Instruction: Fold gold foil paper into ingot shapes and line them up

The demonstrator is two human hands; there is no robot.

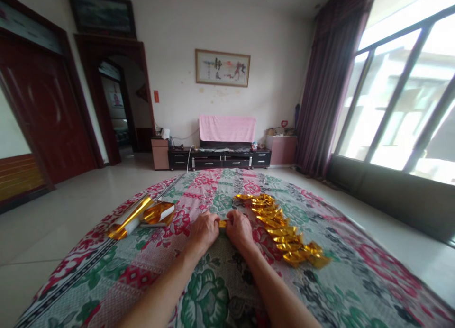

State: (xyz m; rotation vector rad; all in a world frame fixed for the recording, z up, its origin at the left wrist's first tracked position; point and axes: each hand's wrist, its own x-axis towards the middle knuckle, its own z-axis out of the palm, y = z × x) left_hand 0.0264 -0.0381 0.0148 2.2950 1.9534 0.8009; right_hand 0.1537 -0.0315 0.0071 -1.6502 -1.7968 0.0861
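Between my two hands is a small folded piece of gold foil paper [222, 223], low over the flowered cloth. My left hand [205, 231] pinches its left end, and my right hand [240, 229] pinches the right end. The fingers cover most of the piece, so its full shape is hidden. To the right of my right hand lies a slanting row of several folded gold foil ingots [279, 231], shiny and boat-shaped. Left of my left hand are curled gold foil sheets [133, 217] with white backs, one of them rolled [159, 213].
A round table with a red, green and grey flowered cloth [204, 295] fills the foreground. Beyond it stands a low black cabinet [222, 159] with a pink cloth [227, 127] above. Purple curtains [320, 91] and a large window are on the right, a dark red door [46, 95] on the left.
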